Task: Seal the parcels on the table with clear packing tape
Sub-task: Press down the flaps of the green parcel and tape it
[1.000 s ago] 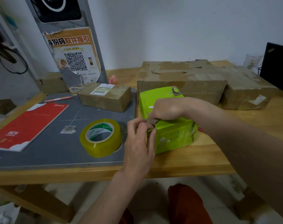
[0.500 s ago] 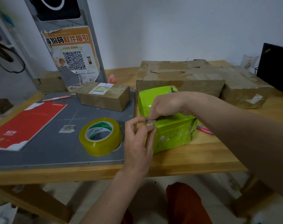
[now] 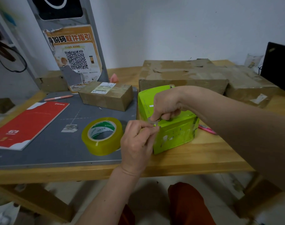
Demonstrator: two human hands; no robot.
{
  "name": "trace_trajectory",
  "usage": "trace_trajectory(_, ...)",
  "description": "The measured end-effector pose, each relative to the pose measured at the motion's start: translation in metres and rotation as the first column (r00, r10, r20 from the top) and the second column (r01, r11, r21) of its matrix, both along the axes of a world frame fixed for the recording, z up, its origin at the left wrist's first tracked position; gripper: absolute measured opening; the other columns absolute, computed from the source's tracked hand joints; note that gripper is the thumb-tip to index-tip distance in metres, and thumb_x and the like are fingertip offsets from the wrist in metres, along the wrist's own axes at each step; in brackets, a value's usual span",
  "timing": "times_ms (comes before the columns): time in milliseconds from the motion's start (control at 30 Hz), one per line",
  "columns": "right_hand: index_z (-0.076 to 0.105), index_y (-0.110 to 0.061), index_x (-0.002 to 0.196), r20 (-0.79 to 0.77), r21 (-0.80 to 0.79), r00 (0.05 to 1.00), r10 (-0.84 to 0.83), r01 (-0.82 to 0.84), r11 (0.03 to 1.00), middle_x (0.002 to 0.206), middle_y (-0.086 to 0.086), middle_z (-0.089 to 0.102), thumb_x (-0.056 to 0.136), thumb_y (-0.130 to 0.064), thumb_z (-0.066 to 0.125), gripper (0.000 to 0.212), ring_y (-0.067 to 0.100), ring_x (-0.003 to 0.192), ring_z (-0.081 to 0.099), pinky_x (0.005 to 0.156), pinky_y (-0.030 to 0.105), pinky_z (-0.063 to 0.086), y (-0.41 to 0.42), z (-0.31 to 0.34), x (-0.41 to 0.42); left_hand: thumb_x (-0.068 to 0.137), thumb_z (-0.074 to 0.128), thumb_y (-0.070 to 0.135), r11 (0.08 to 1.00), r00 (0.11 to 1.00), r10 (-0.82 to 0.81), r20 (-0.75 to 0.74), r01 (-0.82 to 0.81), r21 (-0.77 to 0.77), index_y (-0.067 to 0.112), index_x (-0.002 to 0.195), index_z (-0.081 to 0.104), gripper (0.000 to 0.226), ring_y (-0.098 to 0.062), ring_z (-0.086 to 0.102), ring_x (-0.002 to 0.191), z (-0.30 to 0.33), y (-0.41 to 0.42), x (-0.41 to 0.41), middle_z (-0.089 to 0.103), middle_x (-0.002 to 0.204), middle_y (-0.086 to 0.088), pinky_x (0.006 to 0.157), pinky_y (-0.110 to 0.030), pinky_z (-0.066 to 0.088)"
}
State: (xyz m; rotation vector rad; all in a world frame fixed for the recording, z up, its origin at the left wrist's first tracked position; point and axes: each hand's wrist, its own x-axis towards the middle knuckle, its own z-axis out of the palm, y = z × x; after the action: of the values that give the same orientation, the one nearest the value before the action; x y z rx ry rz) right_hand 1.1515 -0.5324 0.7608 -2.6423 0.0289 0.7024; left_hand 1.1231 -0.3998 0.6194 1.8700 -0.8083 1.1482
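Both hands work at the near top edge of the green box (image 3: pixel 169 127), which stands on the bare wood of the table (image 3: pixel 203 158), just right of the grey mat (image 3: pixel 57 143). The right hand (image 3: pixel 167 105) rests on the box top with fingers curled, pinching something small at the edge; this also appears to steady the box. The left hand (image 3: pixel 138 142) comes up from below, thumb and forefinger nipped on a small scrap at the same spot. It looks like a loose tape end or torn bit of wrapping, but the view is too poor to say which.

The tape roll (image 3: pixel 102 135) lies flat on the mat, just left of the left hand and untouched, within easy reach for the next strip. Judged from this, the box edge is being prepared, not yet taped.

Containers: the green box is closed, contents unseen; shiny film shows on its front face. The small brown box (image 3: pixel 109 96) with a label sits closed at the back of the mat. Two large cartons (image 3: pixel 184 73) behind are closed and already carry tape.

A pink pen (image 3: pixel 206 129) lies beside the green box, on its right.
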Motion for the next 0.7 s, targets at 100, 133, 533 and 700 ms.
trace_trajectory(100,0.045,-0.014,0.056,-0.105,0.093,0.994,-0.008,0.017,0.995,0.030,-0.006,0.027,0.099,-0.020,0.054,0.044,0.007,0.026,0.017,0.034,0.011,0.014,-0.004,0.000,0.000,0.085,0.074,0.010,0.999,0.998,-0.043,-0.051,0.045,0.028,0.003,0.082,0.074,0.008,-0.021,0.058,0.087,0.003,0.001,0.001,0.064,0.092,-0.007,0.083,-0.016,0.039)
trace_trajectory(133,0.047,-0.014,0.051,-0.113,0.103,0.994,-0.003,0.015,0.995,0.031,-0.005,0.027,0.098,-0.020,0.055,0.049,0.007,0.026,0.017,0.034,0.011,0.014,-0.005,0.000,0.000,0.086,0.073,0.011,0.997,0.996,-0.060,-0.072,0.062,0.035,0.003,0.084,0.074,0.008,-0.022,0.058,0.091,0.004,0.001,0.001,0.065,0.097,-0.008,0.086,-0.017,0.040)
trace_trajectory(533,0.056,-0.009,0.066,0.103,0.101,0.995,-0.002,-0.008,0.995,0.037,-0.002,0.043,0.085,-0.025,0.073,0.030,0.009,0.031,0.031,0.034,0.016,0.024,-0.017,-0.007,-0.001,0.093,0.063,0.012,0.996,0.994,-0.086,-0.067,0.088,0.032,0.000,0.093,0.071,0.014,-0.023,0.066,0.111,-0.006,-0.004,-0.001,0.069,0.117,-0.016,0.093,-0.035,0.054)
trace_trajectory(700,0.067,-0.006,0.071,0.394,0.294,0.913,-0.108,-0.013,0.956,0.042,-0.004,0.055,0.086,-0.015,0.072,0.018,0.005,0.035,0.039,0.037,0.016,0.031,-0.032,-0.013,-0.005,0.094,0.061,0.008,0.995,0.995,-0.093,-0.043,0.094,0.020,0.000,0.100,0.069,0.012,-0.026,0.064,0.118,-0.013,-0.004,-0.001,0.069,0.120,-0.017,0.094,-0.045,0.054)
